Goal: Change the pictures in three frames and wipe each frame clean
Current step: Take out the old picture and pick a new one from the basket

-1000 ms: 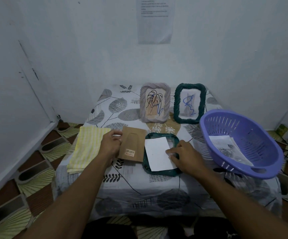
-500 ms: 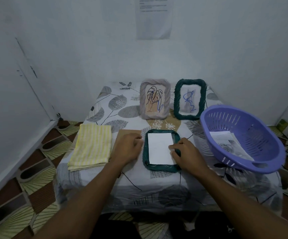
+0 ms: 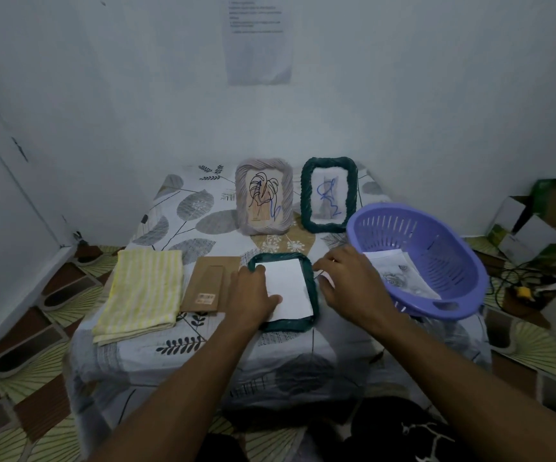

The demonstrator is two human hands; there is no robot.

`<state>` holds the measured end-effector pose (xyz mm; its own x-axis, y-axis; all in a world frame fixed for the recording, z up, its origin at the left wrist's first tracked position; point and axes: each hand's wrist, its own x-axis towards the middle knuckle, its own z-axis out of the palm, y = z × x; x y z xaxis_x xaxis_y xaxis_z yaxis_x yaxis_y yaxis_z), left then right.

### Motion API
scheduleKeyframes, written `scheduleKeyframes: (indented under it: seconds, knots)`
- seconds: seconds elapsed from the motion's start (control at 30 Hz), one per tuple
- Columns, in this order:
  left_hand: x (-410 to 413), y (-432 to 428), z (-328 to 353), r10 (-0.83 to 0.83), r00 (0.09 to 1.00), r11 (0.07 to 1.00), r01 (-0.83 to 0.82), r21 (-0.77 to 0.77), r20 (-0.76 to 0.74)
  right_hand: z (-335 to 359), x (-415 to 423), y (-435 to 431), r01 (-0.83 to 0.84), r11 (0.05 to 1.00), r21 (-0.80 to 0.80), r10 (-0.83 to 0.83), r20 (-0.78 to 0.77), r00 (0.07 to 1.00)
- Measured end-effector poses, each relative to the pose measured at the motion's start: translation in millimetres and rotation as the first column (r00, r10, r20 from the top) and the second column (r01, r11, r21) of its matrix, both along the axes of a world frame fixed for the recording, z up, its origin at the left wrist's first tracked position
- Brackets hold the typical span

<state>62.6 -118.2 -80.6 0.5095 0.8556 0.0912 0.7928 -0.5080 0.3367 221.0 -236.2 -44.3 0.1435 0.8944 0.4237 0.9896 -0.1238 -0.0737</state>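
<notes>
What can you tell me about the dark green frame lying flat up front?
The dark green frame has a rope-like braided rim, rectangular with rounded corners. It lies flat on the table. A white sheet sits slightly skewed over its opening. The left hand rests on its left edge; the right hand is at its right edge.

Single wide-angle view, taken from head height and directed forward and downward: the table point(image 3: 203, 356) is seen close, with the left hand point(image 3: 253, 296) and right hand point(image 3: 353, 283) nearest the lens and the wall point(image 3: 403, 95) behind.
</notes>
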Motion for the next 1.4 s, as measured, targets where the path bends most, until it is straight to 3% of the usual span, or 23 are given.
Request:
scheduleKeyframes:
  seconds: [0.1,0.2,0.3,0.43,0.53,0.63,0.8,0.97,1.1,1.23,1.3,1.4]
  knots:
    - [4,0,1,0.04,0.999,0.997,-0.037,-0.065,0.034,17,16,-6,0.167,0.986,-0.004,-0.166,0.081,0.983]
    - [5,6,3,0.081,0.99,0.986,-0.063,-0.154,0.115,23,35,-15,0.345,0.928,-0.14,-0.337,0.075,0.938]
    - [3,7,3,0.113,0.959,0.981,-0.066,-0.185,0.258,18,39,-21,0.297,0.929,-0.222,-0.322,-0.085,0.943]
    - [-1,4,11,0.119,0.88,0.984,-0.043,-0.172,0.459,19,39,-18,0.254,0.951,-0.174,-0.279,-0.141,0.95]
    - [7,-4,28,0.101,0.761,0.973,0.059,-0.224,0.641,26,48,-20,0.219,0.967,-0.133,-0.243,-0.2,0.949]
    - [30,-20,33,0.106,0.711,0.958,0.116,-0.264,0.696,31,58,-28,0.19,0.976,-0.104,-0.213,-0.289,0.933]
    - [74,-49,10,0.014,0.825,0.966,0.135,-0.221,0.565,39,68,-39,0.169,0.983,-0.072,-0.183,-0.337,0.923]
    - [97,-62,-5,-0.106,0.888,0.947,0.228,-0.226,0.448,39,66,-40,0.153,0.987,-0.045,-0.159,-0.358,0.92]
    - [97,-63,-6,-0.241,0.91,0.949,0.294,-0.115,0.337,31,60,-36,0.124,0.989,-0.084,-0.147,-0.387,0.91]
    - [98,-60,-10,-0.309,0.943,0.951,0.305,0.05,0.124,25,54,-33,0.109,0.989,-0.099,-0.14,-0.399,0.906]
    - [100,-59,-12,-0.317,0.946,0.941,0.323,0.102,-0.069,24,54,-31,0.105,0.989,-0.109,-0.141,-0.414,0.899]
    - [98,-56,-8,-0.301,0.93,0.944,0.322,0.074,-0.213,23,56,-27,0.099,0.986,-0.137,-0.15,-0.431,0.89]
